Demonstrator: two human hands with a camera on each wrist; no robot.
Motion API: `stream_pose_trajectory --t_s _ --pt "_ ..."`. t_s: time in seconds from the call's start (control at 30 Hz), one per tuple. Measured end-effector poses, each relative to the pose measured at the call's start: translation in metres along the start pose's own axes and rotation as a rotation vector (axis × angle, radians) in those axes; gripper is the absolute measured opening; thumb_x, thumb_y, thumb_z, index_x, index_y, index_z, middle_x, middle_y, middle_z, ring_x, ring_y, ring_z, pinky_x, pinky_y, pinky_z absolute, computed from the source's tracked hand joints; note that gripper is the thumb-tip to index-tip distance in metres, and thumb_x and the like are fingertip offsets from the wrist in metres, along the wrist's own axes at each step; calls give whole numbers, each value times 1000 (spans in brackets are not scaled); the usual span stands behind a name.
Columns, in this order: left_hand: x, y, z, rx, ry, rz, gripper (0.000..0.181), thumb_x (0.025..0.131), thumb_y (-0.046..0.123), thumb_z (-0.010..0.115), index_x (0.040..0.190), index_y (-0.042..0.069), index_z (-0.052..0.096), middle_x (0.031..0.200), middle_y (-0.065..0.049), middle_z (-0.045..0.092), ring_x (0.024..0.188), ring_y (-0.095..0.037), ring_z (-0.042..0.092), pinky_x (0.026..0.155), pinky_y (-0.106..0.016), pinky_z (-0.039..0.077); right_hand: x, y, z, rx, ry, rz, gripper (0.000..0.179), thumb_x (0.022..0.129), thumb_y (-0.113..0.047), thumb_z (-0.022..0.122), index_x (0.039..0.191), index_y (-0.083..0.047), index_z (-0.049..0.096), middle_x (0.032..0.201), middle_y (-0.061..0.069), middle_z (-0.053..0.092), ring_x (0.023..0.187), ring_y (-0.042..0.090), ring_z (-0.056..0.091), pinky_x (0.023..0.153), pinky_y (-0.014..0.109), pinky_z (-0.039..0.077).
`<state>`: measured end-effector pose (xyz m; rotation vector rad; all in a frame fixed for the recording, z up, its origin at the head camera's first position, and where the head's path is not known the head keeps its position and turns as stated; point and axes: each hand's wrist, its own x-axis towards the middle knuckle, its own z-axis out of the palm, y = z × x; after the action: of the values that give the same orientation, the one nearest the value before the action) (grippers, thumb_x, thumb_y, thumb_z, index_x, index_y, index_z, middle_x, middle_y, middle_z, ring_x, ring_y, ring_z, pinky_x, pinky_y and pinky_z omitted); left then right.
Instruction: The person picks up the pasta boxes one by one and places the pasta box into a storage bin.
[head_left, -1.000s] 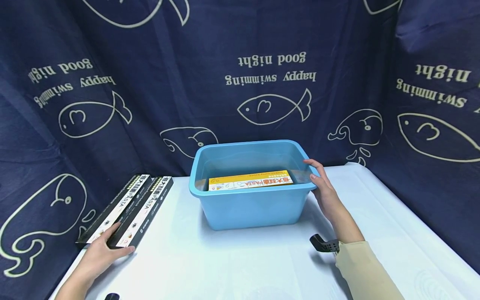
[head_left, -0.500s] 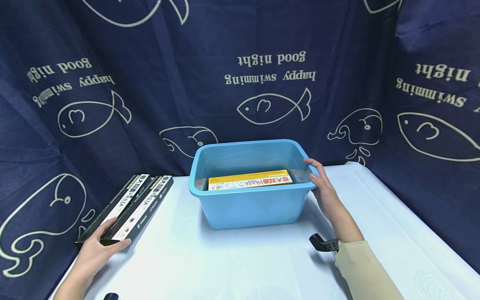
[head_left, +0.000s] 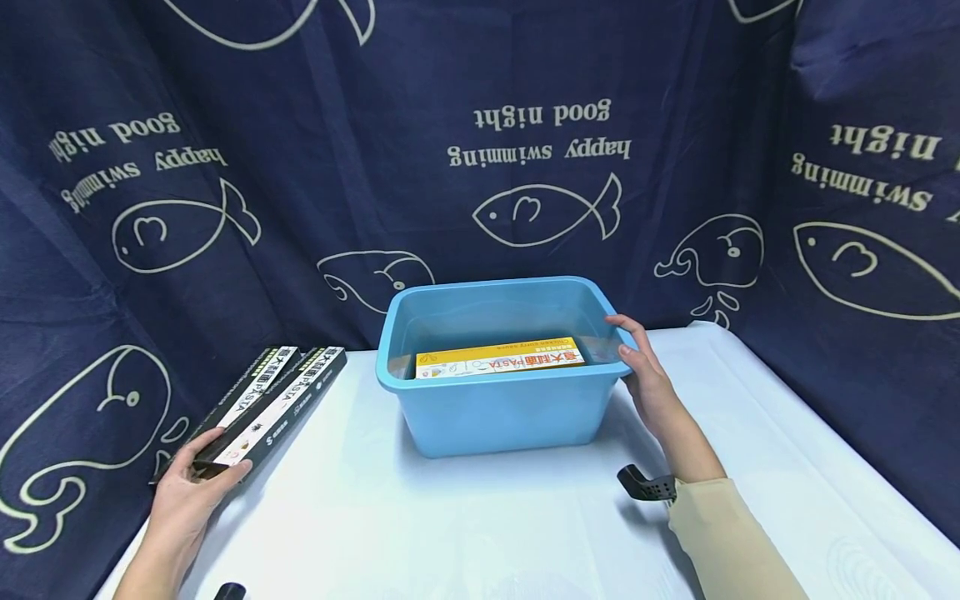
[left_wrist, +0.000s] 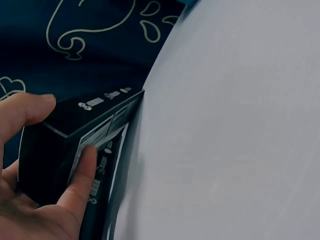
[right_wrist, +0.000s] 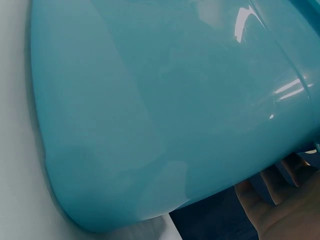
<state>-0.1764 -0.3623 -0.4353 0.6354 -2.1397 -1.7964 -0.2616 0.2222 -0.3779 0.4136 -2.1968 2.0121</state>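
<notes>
My left hand (head_left: 182, 502) grips the near end of a black and white pasta box (head_left: 279, 407), thumb on one side and fingers on the other. In the left wrist view the dark end of this box (left_wrist: 44, 162) shows between thumb and fingers, raised and tilted. A second black and white pasta box (head_left: 257, 385) lies along its left side, partly hidden. My right hand (head_left: 651, 390) holds the right rim of a blue plastic bin (head_left: 504, 418), thumb and fingers over the edge. Inside the bin sits a yellow and white pasta box (head_left: 497, 360).
The bin stands on a white-covered table (head_left: 360, 517), close to a dark blue curtain (head_left: 540, 75) with fish drawings. The curtain also hangs along the left and right sides. A black strap device (head_left: 647, 485) is on my right wrist.
My left hand has closed round the right-hand black box and lifted its near end, shifting it slightly away from me. My right hand stays on the bin's rim.
</notes>
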Motion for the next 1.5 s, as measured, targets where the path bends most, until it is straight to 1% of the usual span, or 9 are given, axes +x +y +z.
stream_pose_trajectory --t_s 0.1,0.17,0.4,0.6,0.8,0.93,1.13,1.33,1.5 --pt "-2 1 3 -79 44 8 86 79 -5 78 151 26 42 126 19 43 109 3 48 79 1 44 0 0 0 5 2 3 53 97 -33 37 149 -30 30 168 5 1 154 43 2 116 75 1" --pt "-2 3 5 -152 69 6 85 79 -10 75 149 25 43 119 21 44 104 6 49 78 0 45 0 0 0 9 4 5 53 97 -33 37 149 -30 30 168 6 2 154 43 2 116 75 1" --pt "-7 8 15 -210 153 3 87 79 -12 74 150 26 42 117 20 44 99 5 51 76 0 46 1 0 -1 8 2 1 52 97 -33 37 149 -30 31 168 6 2 154 43 3 116 75 1" --pt "-10 10 23 -220 203 52 89 76 -14 75 150 24 41 118 20 46 100 5 51 78 1 44 1 1 -1 9 -1 4 52 97 -33 37 149 -30 31 168 6 1 154 43 3 116 75 1" --pt "-11 9 29 -219 232 80 87 78 -10 77 148 27 42 130 16 47 111 0 51 80 2 43 0 0 -1 10 0 7 53 97 -33 37 149 -31 30 168 5 2 154 42 3 116 75 1" --pt "-13 9 29 -281 228 94 81 79 -9 77 145 27 46 126 14 46 107 -1 52 75 -5 51 0 0 0 11 -2 4 53 97 -33 37 149 -30 30 168 5 1 154 42 2 116 75 1" --pt "-13 9 32 -485 188 105 73 80 -16 71 139 21 50 123 2 48 95 -2 62 69 -20 59 0 0 0 12 2 5 53 97 -33 37 149 -30 30 168 5 1 154 42 2 116 75 0" --pt "-15 8 33 -508 177 146 64 85 -14 66 139 16 48 122 -1 46 97 -2 61 72 -18 58 0 0 1 3 4 7 53 97 -34 37 149 -31 30 168 4 1 154 43 2 115 75 0" --pt "-16 10 34 -564 183 168 61 86 -18 63 136 14 50 122 -4 46 94 -1 64 72 -18 58 0 0 0 -3 5 8 53 97 -34 37 149 -31 29 169 4 0 154 42 1 115 76 0"
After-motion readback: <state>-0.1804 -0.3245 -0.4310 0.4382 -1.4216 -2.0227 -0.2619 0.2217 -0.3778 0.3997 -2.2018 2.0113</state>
